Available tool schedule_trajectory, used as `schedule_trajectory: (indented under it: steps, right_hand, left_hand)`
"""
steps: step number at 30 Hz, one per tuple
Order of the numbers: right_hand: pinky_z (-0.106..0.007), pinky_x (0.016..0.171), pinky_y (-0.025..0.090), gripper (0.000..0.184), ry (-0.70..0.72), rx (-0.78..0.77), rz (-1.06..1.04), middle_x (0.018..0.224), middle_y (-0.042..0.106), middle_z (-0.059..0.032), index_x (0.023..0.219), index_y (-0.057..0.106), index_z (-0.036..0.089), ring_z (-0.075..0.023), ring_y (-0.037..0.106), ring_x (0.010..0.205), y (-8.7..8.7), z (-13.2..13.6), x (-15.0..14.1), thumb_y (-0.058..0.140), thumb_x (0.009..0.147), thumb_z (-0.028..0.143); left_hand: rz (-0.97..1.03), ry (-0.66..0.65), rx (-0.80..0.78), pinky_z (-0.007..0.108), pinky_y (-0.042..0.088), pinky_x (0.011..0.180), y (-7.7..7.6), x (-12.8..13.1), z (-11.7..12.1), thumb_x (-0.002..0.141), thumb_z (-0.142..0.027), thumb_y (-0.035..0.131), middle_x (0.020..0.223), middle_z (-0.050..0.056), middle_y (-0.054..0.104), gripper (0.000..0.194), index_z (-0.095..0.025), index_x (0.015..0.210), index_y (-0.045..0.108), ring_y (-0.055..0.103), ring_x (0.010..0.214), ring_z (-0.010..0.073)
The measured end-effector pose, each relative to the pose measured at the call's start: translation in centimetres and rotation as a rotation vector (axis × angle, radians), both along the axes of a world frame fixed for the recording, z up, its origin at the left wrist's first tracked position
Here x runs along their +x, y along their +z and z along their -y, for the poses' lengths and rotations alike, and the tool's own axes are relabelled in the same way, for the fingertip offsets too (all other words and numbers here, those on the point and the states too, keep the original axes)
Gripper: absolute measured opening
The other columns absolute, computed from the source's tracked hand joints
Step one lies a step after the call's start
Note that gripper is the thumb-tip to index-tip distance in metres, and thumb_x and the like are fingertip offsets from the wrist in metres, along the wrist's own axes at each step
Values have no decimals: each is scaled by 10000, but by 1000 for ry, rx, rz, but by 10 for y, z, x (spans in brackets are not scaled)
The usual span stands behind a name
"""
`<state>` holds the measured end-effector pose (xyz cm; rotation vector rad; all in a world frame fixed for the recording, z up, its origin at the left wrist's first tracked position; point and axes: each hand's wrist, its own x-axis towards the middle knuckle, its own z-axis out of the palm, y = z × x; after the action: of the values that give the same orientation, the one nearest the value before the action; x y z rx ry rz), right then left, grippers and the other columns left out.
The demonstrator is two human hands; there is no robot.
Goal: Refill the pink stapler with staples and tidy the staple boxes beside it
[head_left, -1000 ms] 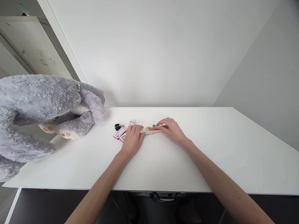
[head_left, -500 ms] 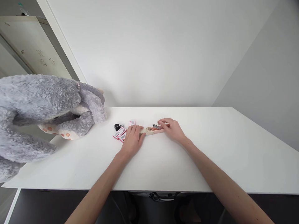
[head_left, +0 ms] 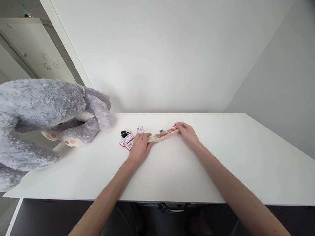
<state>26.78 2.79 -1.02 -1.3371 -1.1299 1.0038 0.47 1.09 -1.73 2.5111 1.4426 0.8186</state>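
Note:
Between my hands is a long, narrow pink-and-cream case (head_left: 166, 136), opened out. A small silver metal piece (head_left: 163, 131) sits in its pink part, too small to name. My left hand (head_left: 140, 146) is closed over the cream end, and the fingers hide part of it. At the other end, my right hand (head_left: 186, 132) pinches the pink tip between thumb and fingers. The pink half slants up toward the right hand. Close to my left hand lie several small red-and-white boxes (head_left: 126, 140), partly behind its fingers.
A small black object with a metal part (head_left: 125, 133) lies behind the boxes. A large grey plush toy (head_left: 46, 105) takes up the left side of the white table (head_left: 197, 173). The wall (head_left: 159, 59) rises along the table's back edge.
My right hand has moved right, from over the case's pink part to its tip. More of the pink part shows, tilted further up. My left hand has stayed in place.

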Motion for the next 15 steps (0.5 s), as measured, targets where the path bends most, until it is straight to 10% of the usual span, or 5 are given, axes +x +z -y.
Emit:
schedule_trajectory:
  steps: [6,15]
  right_hand:
    - [-405,948,542,417,130,131,-160,1250,728,-125,1078,684,218,-284,665,1190,16,7,-5,647,891,589]
    - [-432,1046,501,430,344,237,-138,1152,747,-77,1180,700,258,-245,669,1130,26,21,-20,718,880,566]
  left_hand:
    - [19,-48,-50,491,483,994,0,0,0,1005,-323,547,1215,105,656,281,-226,1268,517,567,1189,313]
    - [48,-92,-100,480,507,978,-1,1,2,984,-374,599,1198,92,657,408,-242,1349,472,593,1170,306]
